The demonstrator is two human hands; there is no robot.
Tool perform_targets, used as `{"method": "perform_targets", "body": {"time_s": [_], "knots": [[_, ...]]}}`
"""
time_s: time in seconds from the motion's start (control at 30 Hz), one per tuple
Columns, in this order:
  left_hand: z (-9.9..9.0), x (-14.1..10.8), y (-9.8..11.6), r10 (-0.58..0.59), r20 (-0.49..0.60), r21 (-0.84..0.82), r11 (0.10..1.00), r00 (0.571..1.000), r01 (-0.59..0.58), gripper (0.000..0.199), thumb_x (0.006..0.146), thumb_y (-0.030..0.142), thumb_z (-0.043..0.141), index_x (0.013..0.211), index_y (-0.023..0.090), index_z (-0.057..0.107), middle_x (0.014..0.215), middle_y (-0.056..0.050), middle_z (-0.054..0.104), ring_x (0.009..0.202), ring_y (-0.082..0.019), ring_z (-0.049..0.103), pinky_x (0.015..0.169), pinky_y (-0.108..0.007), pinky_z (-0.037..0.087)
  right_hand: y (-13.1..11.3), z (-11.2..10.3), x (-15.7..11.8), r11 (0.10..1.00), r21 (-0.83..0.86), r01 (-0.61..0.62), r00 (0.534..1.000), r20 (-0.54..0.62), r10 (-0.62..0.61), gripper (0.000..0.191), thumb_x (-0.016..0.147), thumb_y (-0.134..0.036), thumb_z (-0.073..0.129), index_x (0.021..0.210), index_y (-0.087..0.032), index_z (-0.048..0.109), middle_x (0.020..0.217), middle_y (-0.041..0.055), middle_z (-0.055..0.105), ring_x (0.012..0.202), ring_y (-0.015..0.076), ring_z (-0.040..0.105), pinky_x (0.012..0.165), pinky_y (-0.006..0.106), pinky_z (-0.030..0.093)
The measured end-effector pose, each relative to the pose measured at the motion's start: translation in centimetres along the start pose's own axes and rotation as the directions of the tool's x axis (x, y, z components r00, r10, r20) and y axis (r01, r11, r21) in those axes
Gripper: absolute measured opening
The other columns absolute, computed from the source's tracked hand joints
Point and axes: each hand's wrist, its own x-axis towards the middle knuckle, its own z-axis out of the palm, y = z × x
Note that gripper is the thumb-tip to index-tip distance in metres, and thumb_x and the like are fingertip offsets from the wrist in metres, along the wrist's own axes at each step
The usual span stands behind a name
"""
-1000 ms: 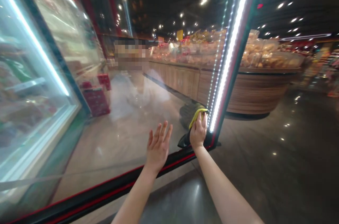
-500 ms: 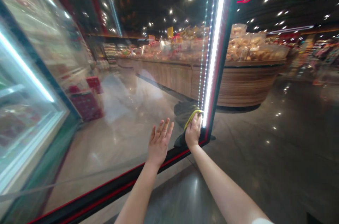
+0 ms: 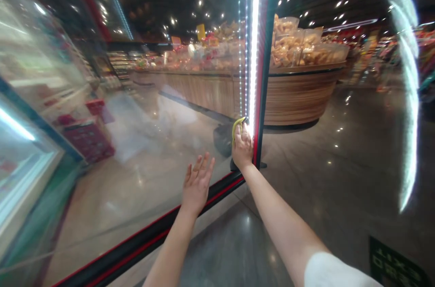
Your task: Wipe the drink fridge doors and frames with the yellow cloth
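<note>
A tilted glass door [image 3: 152, 142] with a black and red lower frame fills the left and middle of the view. My left hand [image 3: 196, 185] lies flat near its lower edge, fingers spread, with nothing in it. Farther right, my right hand [image 3: 243, 147] presses a cloth with a yellow edge [image 3: 234, 129] to the glass beside the bright light strip [image 3: 254, 51], close to the door's lower corner. Most of the cloth is hidden behind my fingers.
A wood-panelled display counter [image 3: 299, 97] with bagged goods stands beyond the door. At the left is a lit cabinet [image 3: 30, 192], with red boxes [image 3: 90, 137] past it. A dark floor sign [image 3: 396, 262] lies at the lower right.
My right hand and the cloth have moved slightly up along the light strip. The view has shifted right, bringing a bright streak and the floor sign into sight. My left hand stays on the glass.
</note>
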Motion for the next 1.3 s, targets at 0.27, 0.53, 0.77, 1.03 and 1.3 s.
{"method": "perform_targets", "body": {"time_s": [0.27,0.53,0.77,1.03,1.3], "knots": [[0.6,-0.1,0.8,-0.005,0.076,-0.015,1.0,0.997,0.006,0.075,0.09,0.007,0.048,0.16,0.024,0.032,0.167,-0.006,0.025,0.157,-0.022,0.02,0.13,-0.048,0.018,1.4,4.2,-9.2,0.967,0.028,-0.252,0.963,0.103,0.248,0.065,0.086,-0.006,0.037,0.15,-0.008,0.049,0.152,0.0246,0.048,0.144,0.0321,0.042,0.112,0.049,0.043],[1.0,1.0,1.5,0.012,0.057,-0.04,0.999,0.998,-0.01,0.07,0.09,0.009,0.05,0.158,0.022,0.038,0.167,-0.007,0.026,0.157,-0.023,0.019,0.131,-0.046,0.015,-0.3,-2.2,2.2,0.995,0.092,0.037,0.991,-0.134,-0.025,0.06,0.088,-0.008,0.041,0.142,-0.024,0.061,0.154,0.0091,0.05,0.145,0.0286,0.04,0.117,0.051,0.039],[2.2,3.0,3.1,-0.005,0.054,-0.063,0.998,0.999,0.008,0.069,0.091,0.011,0.051,0.158,0.024,0.039,0.166,-0.006,0.031,0.157,-0.023,0.023,0.13,-0.048,0.017,3.6,-7.8,8.6,0.979,-0.121,0.166,0.966,-0.177,-0.186,0.053,0.097,-0.014,0.043,0.149,-0.023,0.053,0.162,0.0094,0.039,0.155,0.0354,0.02,0.119,0.06,0.034],[3.4,3.8,5.7,0.051,0.03,-0.134,0.99,0.998,-0.046,0.067,0.092,0.012,0.051,0.157,0.022,0.039,0.167,-0.007,0.028,0.157,-0.023,0.021,0.13,-0.049,0.017,5.7,-4.5,2.5,0.94,-0.252,0.229,0.973,0.036,-0.228,0.057,0.099,-0.015,0.047,0.154,-0.03,0.045,0.164,0.0092,0.04,0.156,0.0385,0.016,0.12,0.067,0.024],[3.0,3.6,6.4,0.071,0.095,-0.147,0.988,0.993,-0.057,0.065,0.092,0.013,0.051,0.156,0.02,0.043,0.168,-0.007,0.023,0.158,-0.025,0.02,0.13,-0.048,0.017,10.8,-1.7,-6.3,0.972,-0.126,0.197,0.964,0.205,-0.169,0.062,0.094,-0.004,0.044,0.145,-0.036,0.056,0.152,0.0043,0.054,0.148,0.0314,0.035,0.117,0.057,0.037]]}}
